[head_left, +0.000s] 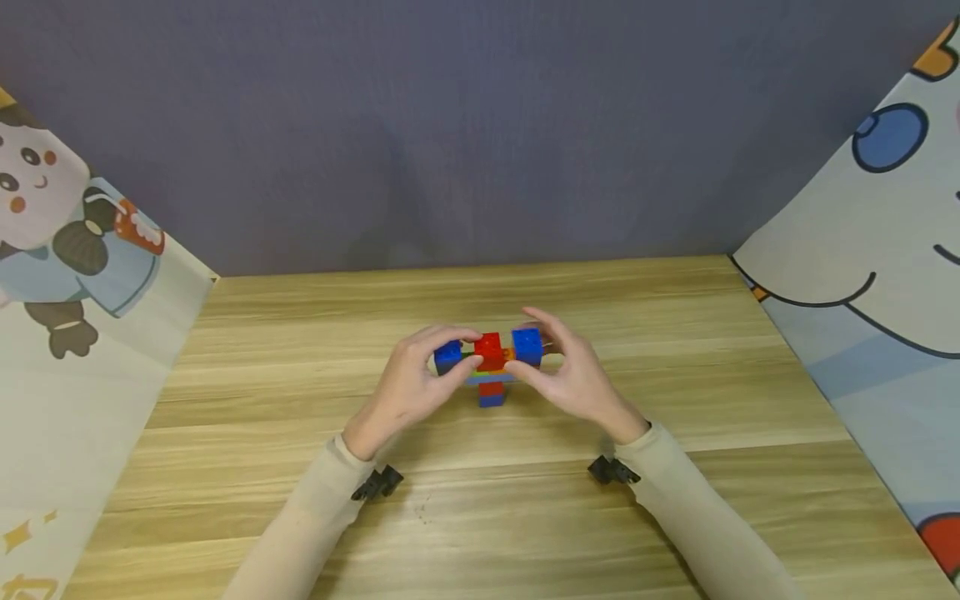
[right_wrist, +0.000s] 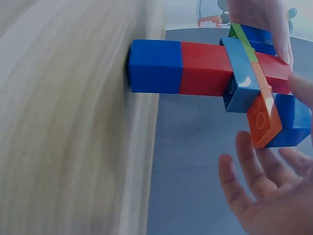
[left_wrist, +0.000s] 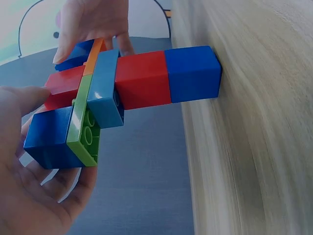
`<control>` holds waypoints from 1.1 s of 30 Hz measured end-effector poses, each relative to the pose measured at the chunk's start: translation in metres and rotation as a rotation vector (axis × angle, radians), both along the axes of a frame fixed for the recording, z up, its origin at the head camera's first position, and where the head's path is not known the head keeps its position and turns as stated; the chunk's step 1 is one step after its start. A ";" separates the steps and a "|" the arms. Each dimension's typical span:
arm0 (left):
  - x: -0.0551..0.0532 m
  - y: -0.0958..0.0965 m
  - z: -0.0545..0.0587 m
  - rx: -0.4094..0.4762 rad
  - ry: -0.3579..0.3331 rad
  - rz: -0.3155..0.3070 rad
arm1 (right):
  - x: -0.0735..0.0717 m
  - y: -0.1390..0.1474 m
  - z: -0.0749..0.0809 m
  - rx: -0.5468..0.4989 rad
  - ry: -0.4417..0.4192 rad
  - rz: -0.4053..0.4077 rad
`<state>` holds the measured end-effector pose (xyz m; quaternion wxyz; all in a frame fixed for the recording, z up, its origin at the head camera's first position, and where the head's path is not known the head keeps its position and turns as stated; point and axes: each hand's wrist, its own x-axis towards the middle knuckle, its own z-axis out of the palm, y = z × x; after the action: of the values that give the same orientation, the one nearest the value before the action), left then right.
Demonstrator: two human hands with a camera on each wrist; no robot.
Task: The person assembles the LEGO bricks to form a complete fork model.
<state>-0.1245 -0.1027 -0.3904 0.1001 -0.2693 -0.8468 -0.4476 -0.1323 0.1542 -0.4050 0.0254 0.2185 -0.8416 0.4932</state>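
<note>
A tower of toy building bricks stands on the table in the head view. From the bottom it has a blue brick (left_wrist: 193, 74), a red brick (left_wrist: 143, 80) and a light blue brick (right_wrist: 240, 73) laid crosswise. Above that lie a green brick (left_wrist: 84, 120) and an orange brick (right_wrist: 264, 110), end to end. On top sit a red brick (head_left: 489, 352) in the middle, a blue brick (head_left: 447, 357) at the left and another blue brick (head_left: 527, 346) at the right. My left hand (head_left: 415, 375) pinches the top red brick. My right hand (head_left: 573, 379) touches the tower with its thumb, other fingers spread.
The tower rests on a wood-grain table (head_left: 480, 517). A dark grey wall panel (head_left: 465, 142) rises at its back edge. Cartoon-printed panels (head_left: 67, 400) flank the table on both sides. Small black devices (head_left: 377, 483) sit at both wrists.
</note>
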 end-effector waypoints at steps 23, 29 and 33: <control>-0.010 -0.012 -0.011 0.098 -0.119 0.125 | 0.012 -0.008 -0.034 0.156 -0.182 0.091; -0.013 -0.016 -0.015 0.101 -0.150 0.154 | 0.010 -0.015 -0.037 0.197 -0.215 0.125; -0.014 -0.017 -0.018 0.101 -0.168 0.155 | 0.009 -0.018 -0.038 0.178 -0.225 0.147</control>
<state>-0.1384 -0.1200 -0.4089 0.0767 -0.1594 -0.8467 -0.5017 -0.1230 0.1360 -0.4426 -0.1246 0.2244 -0.8613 0.4384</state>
